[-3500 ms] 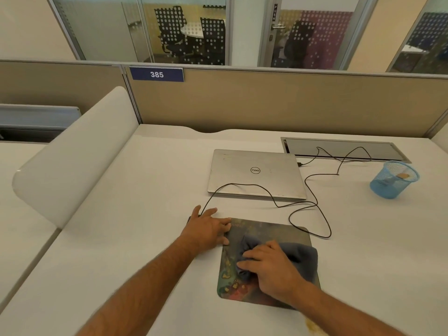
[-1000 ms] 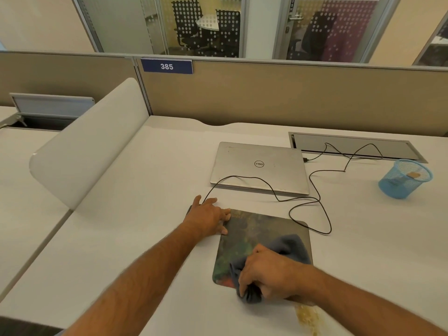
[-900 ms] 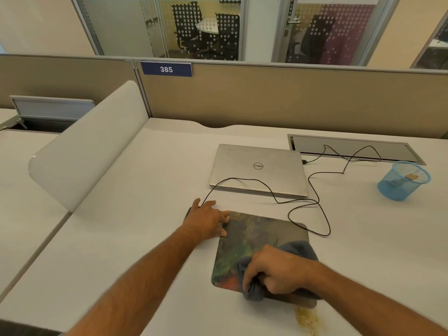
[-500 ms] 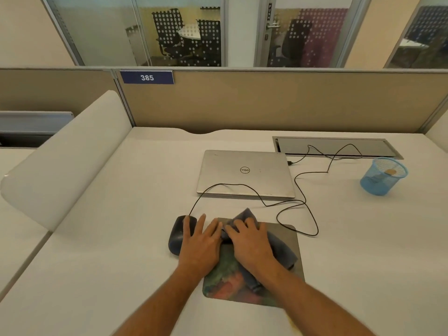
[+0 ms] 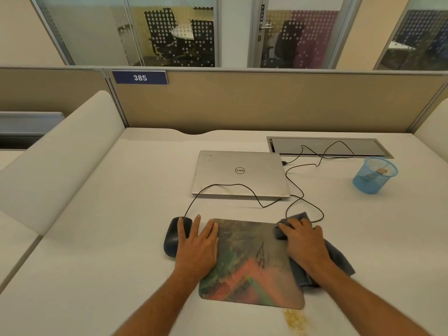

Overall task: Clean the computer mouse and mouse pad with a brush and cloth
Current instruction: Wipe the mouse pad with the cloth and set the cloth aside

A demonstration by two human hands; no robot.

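Both: cloth [image 5: 339, 260] under right hand [image 5: 306, 243], on mouse pad [image 5: 252, 263].

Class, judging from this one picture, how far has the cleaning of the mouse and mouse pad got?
Done: nothing provably.
In hand: the right hand presses the grey cloth at the mouse pad right edge; the left hand steadies its left edge, thumb on the mouse.
Left: the mouse; no brush is visible.
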